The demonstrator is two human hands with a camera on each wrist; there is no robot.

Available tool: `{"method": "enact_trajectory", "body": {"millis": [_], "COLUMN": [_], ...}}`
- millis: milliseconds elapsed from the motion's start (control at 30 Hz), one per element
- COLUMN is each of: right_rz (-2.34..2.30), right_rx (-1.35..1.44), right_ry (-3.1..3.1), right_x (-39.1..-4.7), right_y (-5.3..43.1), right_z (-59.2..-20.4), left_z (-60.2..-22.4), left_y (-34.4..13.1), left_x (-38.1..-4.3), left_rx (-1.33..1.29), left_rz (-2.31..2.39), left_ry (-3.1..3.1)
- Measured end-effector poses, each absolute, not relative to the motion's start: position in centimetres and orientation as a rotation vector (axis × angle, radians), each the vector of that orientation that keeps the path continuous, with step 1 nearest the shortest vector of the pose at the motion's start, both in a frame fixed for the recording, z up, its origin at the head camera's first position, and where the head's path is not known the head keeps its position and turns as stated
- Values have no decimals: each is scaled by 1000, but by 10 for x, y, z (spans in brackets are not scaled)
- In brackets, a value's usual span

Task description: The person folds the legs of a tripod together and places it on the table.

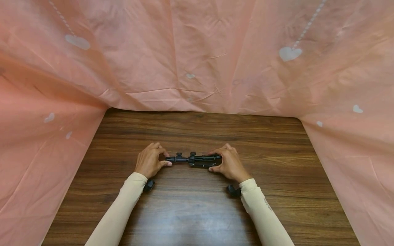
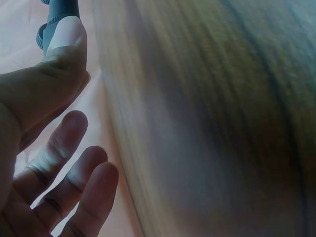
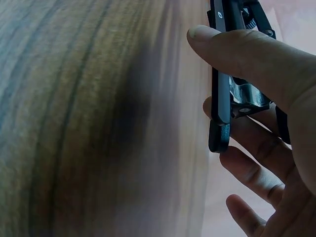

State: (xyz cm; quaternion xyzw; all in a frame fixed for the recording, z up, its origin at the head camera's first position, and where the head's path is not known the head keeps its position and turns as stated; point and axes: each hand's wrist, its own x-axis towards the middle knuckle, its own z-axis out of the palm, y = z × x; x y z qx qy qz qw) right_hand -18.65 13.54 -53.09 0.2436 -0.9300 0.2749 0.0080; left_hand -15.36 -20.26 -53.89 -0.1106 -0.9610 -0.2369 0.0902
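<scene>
A black folded mini tripod (image 1: 197,160) spans the space between both hands, lengthwise from left to right, with two small knobs along its upper side. My left hand (image 1: 150,160) pinches its narrow end between thumb and forefinger; in the left wrist view the other fingers of that hand (image 2: 74,168) are spread apart from it. At the legs' end my right hand (image 1: 231,163) grips with the thumb on one side and fingers on the other. The right wrist view shows the tripod's legs (image 3: 221,89) under the thumb, with lower fingers loosely extended.
A brown wood-grain table (image 1: 191,133) lies beneath the hands. Pink cloth (image 1: 197,51) with pale hearts hangs behind it and along both sides. Dark wrist devices (image 1: 234,191) sit by the sleeve cuffs.
</scene>
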Motion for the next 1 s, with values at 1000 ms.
{"method": "enact_trajectory", "body": {"millis": [1000], "right_rz": [799], "right_rx": [738], "right_ry": [-2878], "right_x": [-180], "right_y": [136], "right_z": [-557], "left_z": [-562], "left_y": [-202], "left_x": [-155], "left_rx": [-315], "left_rz": [-753], "left_ry": [-2902]}}
